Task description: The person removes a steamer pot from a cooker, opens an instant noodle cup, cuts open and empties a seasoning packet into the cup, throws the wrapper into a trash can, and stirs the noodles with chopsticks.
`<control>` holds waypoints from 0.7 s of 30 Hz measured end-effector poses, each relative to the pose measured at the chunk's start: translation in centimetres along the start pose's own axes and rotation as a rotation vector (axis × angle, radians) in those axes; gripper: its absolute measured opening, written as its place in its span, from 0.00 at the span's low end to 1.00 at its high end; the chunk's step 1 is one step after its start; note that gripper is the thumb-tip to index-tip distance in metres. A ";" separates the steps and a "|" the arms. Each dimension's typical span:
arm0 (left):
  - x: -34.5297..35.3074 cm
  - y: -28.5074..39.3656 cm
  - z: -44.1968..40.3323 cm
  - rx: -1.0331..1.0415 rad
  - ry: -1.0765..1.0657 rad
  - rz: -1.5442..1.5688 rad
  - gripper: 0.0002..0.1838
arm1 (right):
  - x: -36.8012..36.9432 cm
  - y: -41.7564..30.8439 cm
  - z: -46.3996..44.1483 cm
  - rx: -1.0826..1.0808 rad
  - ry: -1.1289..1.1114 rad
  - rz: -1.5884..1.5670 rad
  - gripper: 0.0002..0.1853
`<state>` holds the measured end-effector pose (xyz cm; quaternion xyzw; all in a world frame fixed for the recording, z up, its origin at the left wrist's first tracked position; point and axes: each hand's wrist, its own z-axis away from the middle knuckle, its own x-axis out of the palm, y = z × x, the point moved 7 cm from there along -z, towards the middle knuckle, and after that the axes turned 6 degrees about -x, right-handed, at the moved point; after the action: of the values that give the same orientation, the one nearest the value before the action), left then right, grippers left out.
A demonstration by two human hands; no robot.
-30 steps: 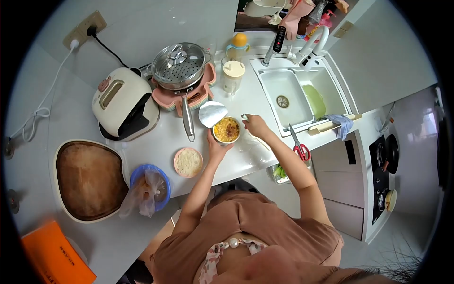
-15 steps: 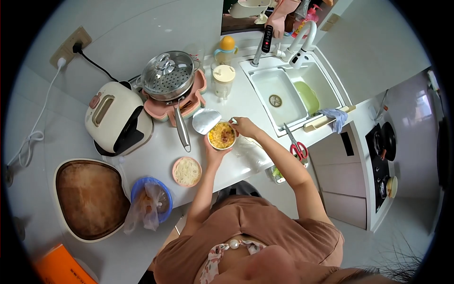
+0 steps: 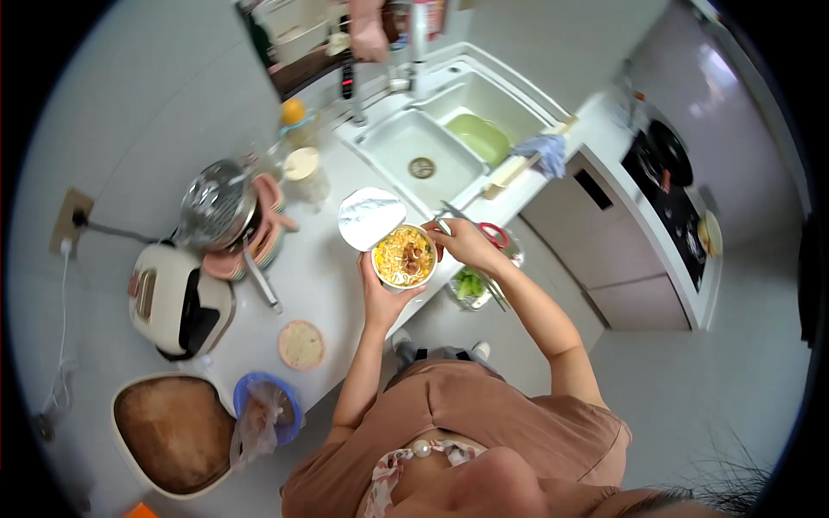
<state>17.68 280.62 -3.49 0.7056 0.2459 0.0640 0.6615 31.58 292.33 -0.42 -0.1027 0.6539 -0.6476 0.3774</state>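
Observation:
My left hand (image 3: 386, 302) is wrapped round the lower left side of a round cup (image 3: 404, 256) filled with yellow food and some reddish-brown bits. A silvery peeled lid (image 3: 371, 218) stands out from the cup's upper left rim. At the cup's right rim is my right hand (image 3: 466, 244), its fingers closed on a small whitish thing that I cannot make out. Partly behind this hand lie scissors with red handles (image 3: 494, 234). Below them, green vegetables (image 3: 471, 285) show in a clear container.
Left on the counter stand a steamer pot (image 3: 218, 205), a cream cooker (image 3: 162, 298), a pink-rimmed bowl (image 3: 301, 345), a blue basin (image 3: 296, 425) and a brown tray (image 3: 173, 432). A lidded jug (image 3: 304, 177) is near the sink (image 3: 421, 145). The stove (image 3: 669, 203) is at right.
The view has turned towards the right, so the counter items appear further left and lower. The cup and both hands are now closer to the scissors and the counter's edge.

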 end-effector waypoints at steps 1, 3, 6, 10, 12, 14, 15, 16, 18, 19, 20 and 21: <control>2.0 1.3 0.3 0.023 -0.048 0.015 0.57 | -2.2 0.0 1.9 0.006 0.052 0.046 0.12; 6.3 3.4 1.3 0.051 -0.132 0.060 0.57 | -6.2 1.7 5.7 0.042 0.121 -0.020 0.12; 14.3 5.8 3.2 0.071 -0.279 0.201 0.55 | -12.6 5.5 12.1 0.019 0.268 -0.082 0.12; 26.0 9.4 6.1 0.127 -0.484 0.205 0.53 | -21.6 7.0 21.8 0.101 0.357 -0.076 0.15; 32.5 11.2 7.9 0.087 -0.617 0.329 0.53 | -26.1 10.2 26.1 0.126 0.449 -0.096 0.14; 38.7 13.1 9.4 0.038 -0.740 0.423 0.52 | -30.7 12.0 30.2 0.172 0.529 -0.081 0.14; 41.5 13.9 10.2 0.003 -0.797 0.458 0.52 | -32.8 12.5 32.3 0.208 0.567 -0.078 0.14; 44.3 14.8 10.8 -0.056 -0.848 0.493 0.52 | -34.9 12.9 33.9 0.263 0.592 -0.081 0.14; 49.8 16.4 12.0 -0.057 -0.926 0.487 0.51 | -38.8 15.5 37.1 0.258 0.676 -0.113 0.14; 52.4 17.0 12.3 -0.052 -0.964 0.484 0.51 | -40.6 17.1 38.3 0.250 0.719 -0.125 0.13; 55.2 17.5 12.6 -0.018 -0.994 0.481 0.52 | -42.3 18.2 39.6 0.262 0.762 -0.141 0.13; 57.9 17.5 12.8 -0.011 -1.018 0.474 0.52 | -43.8 19.4 41.0 0.283 0.801 -0.194 0.13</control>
<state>78.03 293.96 -1.66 0.6800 -0.2699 -0.1366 0.6679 94.61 290.80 2.49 0.1485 0.6407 -0.7522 0.0418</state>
